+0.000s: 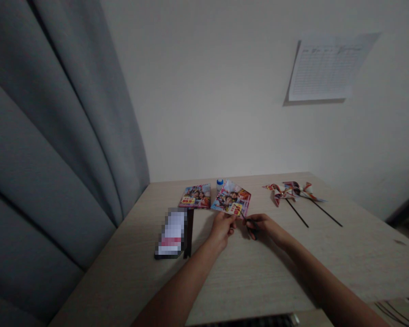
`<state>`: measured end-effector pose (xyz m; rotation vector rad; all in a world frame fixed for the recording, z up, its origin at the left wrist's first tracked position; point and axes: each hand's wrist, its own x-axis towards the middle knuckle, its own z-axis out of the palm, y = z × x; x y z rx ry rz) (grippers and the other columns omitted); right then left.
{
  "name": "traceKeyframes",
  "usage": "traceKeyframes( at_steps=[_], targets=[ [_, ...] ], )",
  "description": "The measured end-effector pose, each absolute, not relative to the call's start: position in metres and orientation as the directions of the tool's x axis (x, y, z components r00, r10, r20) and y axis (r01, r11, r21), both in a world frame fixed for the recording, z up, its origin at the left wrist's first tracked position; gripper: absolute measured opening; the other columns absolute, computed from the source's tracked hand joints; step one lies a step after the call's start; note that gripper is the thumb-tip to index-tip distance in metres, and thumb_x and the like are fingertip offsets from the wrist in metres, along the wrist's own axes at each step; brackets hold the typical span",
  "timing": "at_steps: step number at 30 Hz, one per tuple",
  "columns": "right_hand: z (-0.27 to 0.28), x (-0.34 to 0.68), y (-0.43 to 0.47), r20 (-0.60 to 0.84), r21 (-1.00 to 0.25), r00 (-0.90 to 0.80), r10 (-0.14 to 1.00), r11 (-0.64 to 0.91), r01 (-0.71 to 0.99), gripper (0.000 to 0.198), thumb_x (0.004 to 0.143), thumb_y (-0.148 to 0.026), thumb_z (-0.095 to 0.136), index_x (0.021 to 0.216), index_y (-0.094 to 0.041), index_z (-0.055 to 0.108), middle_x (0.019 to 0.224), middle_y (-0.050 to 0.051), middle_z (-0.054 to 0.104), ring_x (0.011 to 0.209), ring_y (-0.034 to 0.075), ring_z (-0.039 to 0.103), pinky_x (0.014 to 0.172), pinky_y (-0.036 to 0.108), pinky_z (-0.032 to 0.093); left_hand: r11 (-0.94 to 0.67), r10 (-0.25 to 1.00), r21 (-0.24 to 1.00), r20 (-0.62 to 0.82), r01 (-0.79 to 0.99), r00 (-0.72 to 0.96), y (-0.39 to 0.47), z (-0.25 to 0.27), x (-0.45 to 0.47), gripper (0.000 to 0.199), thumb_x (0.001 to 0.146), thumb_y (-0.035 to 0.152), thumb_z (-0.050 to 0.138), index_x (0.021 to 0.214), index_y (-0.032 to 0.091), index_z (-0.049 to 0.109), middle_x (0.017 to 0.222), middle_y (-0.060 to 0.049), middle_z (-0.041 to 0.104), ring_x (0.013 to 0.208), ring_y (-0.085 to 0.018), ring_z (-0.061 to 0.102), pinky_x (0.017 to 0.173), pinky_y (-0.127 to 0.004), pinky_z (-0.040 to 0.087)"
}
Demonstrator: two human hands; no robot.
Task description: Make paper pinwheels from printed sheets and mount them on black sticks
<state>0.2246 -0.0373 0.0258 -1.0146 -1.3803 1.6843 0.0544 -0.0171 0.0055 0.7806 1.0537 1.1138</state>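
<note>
My left hand [222, 228] grips the lower edge of a colourful printed paper sheet [232, 198], held tilted above the table. My right hand [263, 224] is closed around the handles of dark scissors [253, 227]. Their blades reach the sheet's lower right part, near its yellow price label. Flat on the table, to the left of the held sheet, lies a similar printed sheet or stack [196, 197]. Just behind the two stands a small clear bottle with a blue cap [220, 182].
Two paper pinwheels [283, 192] on black sticks [322, 213] lie at the right of the pale wooden table [218, 281]. On the left are a phone [172, 232] with a blurred screen and dark strips [189, 234]. A grey curtain [71, 113] hangs at the left.
</note>
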Motion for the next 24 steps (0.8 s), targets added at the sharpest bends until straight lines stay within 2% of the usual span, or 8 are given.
traceKeyframes(
  at_steps=[16, 24],
  targets=[
    [0.0187, 0.225, -0.0349, -0.116, -0.985, -0.426, 0.897, -0.158, -0.065, 0.043, 0.068, -0.051, 0.078, 0.074, -0.013, 0.062, 0.056, 0.002, 0.058, 0.051, 0.012, 0.048, 0.053, 0.027, 0.033, 0.275, 0.961, 0.905, -0.261, -0.323, 0.089, -0.0161, 0.002, 0.0545, 0.029, 0.066, 0.028, 0.081, 0.078, 0.015, 0.058, 0.07, 0.0, 0.066, 0.045, -0.003, 0.045, 0.04, -0.015, 0.024],
    [0.0179, 0.2221, -0.036, -0.094, -0.978, -0.415, 0.905, -0.161, -0.13, 0.046, 0.067, -0.051, 0.079, 0.083, -0.01, 0.066, 0.057, 0.001, 0.059, 0.05, 0.011, 0.048, 0.052, 0.026, 0.032, 0.286, 0.958, 0.903, -0.267, -0.321, 0.104, -0.0175, 0.0002, 0.0578, 0.031, 0.065, 0.027, 0.082, 0.077, 0.017, 0.055, 0.065, 0.003, 0.062, 0.043, -0.004, 0.046, 0.039, -0.016, 0.023]
  ],
)
